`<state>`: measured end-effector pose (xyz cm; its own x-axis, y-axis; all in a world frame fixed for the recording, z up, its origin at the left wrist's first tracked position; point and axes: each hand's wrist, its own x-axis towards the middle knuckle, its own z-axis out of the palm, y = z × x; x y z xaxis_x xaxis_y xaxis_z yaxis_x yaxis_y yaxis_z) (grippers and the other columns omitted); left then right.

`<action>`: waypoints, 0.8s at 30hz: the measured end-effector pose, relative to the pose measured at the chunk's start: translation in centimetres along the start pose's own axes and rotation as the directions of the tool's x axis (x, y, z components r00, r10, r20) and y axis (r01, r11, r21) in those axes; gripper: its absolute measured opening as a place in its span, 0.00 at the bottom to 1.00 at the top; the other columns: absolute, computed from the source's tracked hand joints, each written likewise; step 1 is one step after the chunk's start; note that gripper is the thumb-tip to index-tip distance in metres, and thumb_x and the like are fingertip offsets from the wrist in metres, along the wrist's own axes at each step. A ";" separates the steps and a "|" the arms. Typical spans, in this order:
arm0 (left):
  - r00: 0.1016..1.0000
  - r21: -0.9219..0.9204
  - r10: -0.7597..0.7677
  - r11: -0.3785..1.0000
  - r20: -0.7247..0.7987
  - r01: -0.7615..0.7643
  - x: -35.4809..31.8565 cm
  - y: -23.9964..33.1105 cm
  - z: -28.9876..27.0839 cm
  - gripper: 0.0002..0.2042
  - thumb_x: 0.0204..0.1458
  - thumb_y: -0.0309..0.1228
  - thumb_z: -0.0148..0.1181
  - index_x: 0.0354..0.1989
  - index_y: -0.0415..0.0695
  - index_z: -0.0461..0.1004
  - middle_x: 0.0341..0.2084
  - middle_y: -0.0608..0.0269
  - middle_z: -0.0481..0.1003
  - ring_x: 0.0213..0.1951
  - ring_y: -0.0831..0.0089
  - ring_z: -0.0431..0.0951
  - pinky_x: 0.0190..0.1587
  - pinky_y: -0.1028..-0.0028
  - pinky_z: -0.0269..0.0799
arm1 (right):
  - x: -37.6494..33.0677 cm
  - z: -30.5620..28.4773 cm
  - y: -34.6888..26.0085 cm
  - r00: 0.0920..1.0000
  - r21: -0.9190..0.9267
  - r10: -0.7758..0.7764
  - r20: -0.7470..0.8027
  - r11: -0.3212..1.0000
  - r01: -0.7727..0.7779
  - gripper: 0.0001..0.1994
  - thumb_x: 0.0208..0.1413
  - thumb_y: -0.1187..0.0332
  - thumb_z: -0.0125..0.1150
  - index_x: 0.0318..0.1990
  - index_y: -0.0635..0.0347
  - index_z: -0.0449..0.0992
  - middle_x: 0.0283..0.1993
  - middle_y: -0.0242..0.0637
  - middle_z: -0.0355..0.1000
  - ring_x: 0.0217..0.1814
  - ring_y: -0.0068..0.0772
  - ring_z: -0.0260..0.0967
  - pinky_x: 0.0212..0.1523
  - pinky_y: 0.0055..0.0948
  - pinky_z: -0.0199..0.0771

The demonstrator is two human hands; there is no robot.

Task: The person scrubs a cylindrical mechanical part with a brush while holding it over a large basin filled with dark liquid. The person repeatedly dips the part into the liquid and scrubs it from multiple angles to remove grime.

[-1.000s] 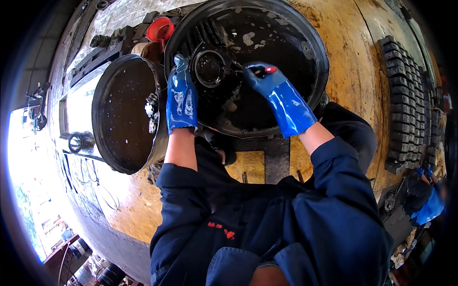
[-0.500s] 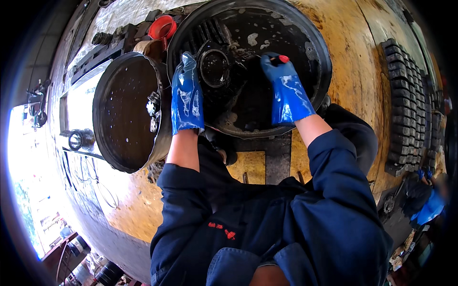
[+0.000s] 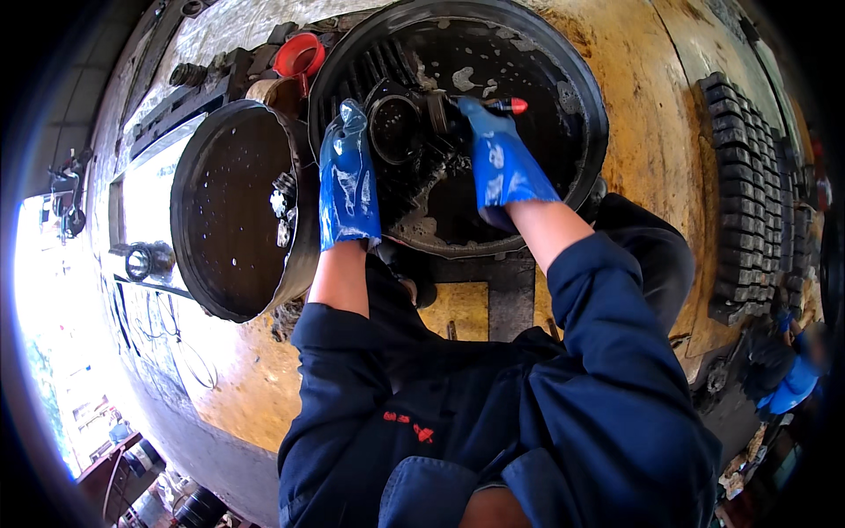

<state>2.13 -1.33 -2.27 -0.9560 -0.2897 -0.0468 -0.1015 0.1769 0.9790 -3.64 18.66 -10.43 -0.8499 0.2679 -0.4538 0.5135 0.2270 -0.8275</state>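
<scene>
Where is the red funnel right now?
Head view, upper left: the red funnel sits behind the two black basins, beyond the left hand.

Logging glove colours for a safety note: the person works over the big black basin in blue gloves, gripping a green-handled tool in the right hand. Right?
Not quite: in the head view the handle tip showing past the right hand is red, not green. The rest stands: both hands, the left hand too, wear blue gloves over the big black basin.

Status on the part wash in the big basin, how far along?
Mid-wash. Done: the basin holds dark fluid with foam patches. In hand: left hand steadies the round metal part while right hand works a red-tipped tool against it. Left: the part looks grimy; second dark tub untouched.
</scene>
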 end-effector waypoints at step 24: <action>0.999 0.038 0.036 0.999 0.016 -0.037 -0.8 0.7 -0.1 0.26 0.67 0.49 0.48 0.55 0.34 0.74 0.48 0.56 0.77 0.49 0.70 0.73 0.59 0.71 0.64 | -5.8 -0.8 -2.6 0.910 0.087 -0.362 0.203 0.932 0.352 0.17 0.58 0.53 0.62 0.46 0.53 0.83 0.40 0.40 0.82 0.44 0.32 0.79 0.50 0.30 0.76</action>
<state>2.82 -1.13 -1.53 -0.9633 -0.2682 -0.0143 -0.0766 0.2231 0.9718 0.07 17.26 -5.38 -0.9833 -0.0282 -0.1800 0.1693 0.2246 -0.9596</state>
